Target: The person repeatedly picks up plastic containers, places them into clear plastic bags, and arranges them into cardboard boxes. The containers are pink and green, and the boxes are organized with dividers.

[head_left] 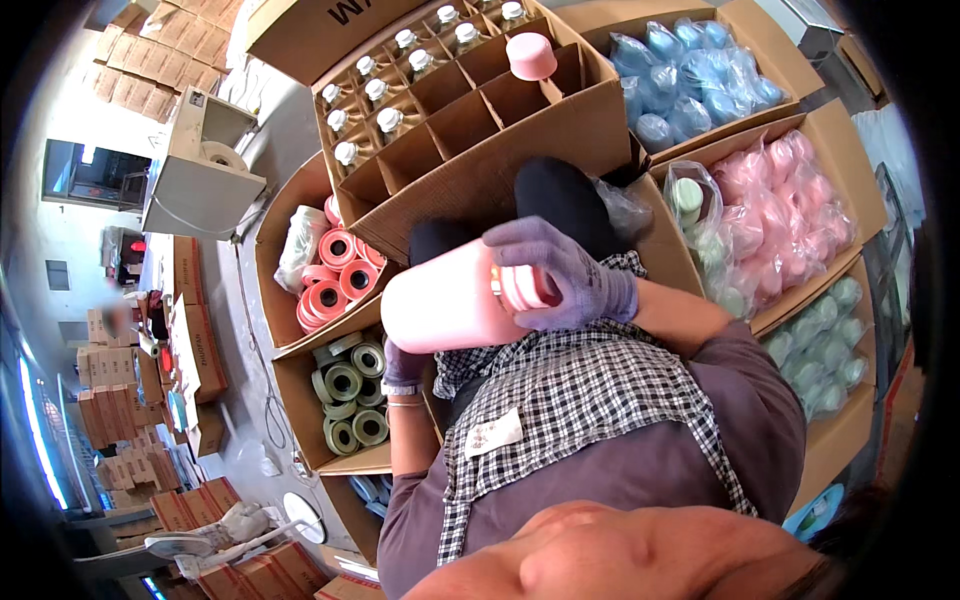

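A pink bottle [446, 304] lies tilted across my lap, its neck towards the right. My left hand [405, 366], in a grey-purple glove, is under its base end, partly hidden by it. The gloved fingers of my right hand [577, 277] curl around the neck, where a ridged pink collar [523, 288] shows. Beyond my knees is a cardboard divider box [495, 165] with several clear bottles with white caps [390, 120] in its far and left cells. On its dividers rests a pink cap [531, 56].
Left are open cartons of pink rings [324, 298] and green rings [343, 382]. Right are cartons of bagged blue pieces [690, 75], pink pieces [780, 217] and pale green pieces [821, 341]. A grey machine [199, 169] and a fan [304, 517] stand on the left floor.
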Demonstrator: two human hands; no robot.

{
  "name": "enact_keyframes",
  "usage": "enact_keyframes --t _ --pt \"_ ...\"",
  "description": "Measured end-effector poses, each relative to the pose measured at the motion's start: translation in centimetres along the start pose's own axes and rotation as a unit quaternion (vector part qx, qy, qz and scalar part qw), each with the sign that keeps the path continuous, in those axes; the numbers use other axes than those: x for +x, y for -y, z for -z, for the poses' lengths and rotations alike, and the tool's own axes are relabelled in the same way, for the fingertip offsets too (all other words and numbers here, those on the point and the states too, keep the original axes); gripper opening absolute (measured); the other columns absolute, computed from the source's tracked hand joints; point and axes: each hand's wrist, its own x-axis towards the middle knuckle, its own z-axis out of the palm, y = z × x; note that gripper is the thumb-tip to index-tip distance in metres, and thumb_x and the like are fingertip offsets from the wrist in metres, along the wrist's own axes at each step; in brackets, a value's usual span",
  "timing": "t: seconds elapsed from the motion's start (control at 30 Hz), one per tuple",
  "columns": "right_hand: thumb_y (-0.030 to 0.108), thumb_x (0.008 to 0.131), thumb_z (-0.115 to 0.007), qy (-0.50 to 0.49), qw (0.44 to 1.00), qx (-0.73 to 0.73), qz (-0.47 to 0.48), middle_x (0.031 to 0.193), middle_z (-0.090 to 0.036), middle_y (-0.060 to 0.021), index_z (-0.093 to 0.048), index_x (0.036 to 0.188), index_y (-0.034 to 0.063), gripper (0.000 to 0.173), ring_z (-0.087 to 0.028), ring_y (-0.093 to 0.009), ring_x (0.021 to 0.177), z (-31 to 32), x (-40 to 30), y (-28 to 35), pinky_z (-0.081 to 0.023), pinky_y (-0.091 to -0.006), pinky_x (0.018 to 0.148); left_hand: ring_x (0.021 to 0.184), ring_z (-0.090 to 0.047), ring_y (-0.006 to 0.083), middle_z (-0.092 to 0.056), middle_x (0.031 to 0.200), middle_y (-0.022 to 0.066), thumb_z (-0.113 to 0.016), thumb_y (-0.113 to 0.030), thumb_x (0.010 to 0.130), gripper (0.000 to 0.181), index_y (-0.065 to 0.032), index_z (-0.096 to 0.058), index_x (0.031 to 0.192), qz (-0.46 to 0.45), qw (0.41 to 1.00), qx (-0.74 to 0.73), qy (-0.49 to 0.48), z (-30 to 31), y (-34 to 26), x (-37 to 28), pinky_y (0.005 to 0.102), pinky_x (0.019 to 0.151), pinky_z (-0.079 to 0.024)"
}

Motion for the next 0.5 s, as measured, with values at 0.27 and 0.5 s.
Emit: enact_keyframes --t 0.27,0.5 --pt "0.029 0.074 -0.088 -0.027 0.998 -0.037 0.035 0.108 -0.066 -0.0147 -0.059 0.120 0.0055 0.060 -0.067 -0.032 0.095 0.4 8.3 2.7 -0.054 -0.0395 0.086 0.148 -0.034 0.0205 -0.034 0.162 0.0088 -0.073 -0.031 0.093 0.083 -0.0110 -0.027 0.159 0.059 0.674 -0.735 -0.041 6.4 -7.2 9.5 0.0361 0.123 -0.027" --pt "0.026 0.071 -0.088 -0.073 0.987 -0.125 -0.067 0.107 -0.063 -0.0139 -0.061 0.115 0.0030 0.056 -0.066 -0.032 0.098 0.4 8.3 1.0 -0.053 -0.0383 0.087 0.154 -0.019 0.0277 -0.021 0.166 0.0114 -0.073 -0.044 0.089 0.099 -0.0091 -0.014 0.160 0.074 0.929 -0.321 -0.170 1.6 -6.6 13.1 0.0409 0.127 -0.013"
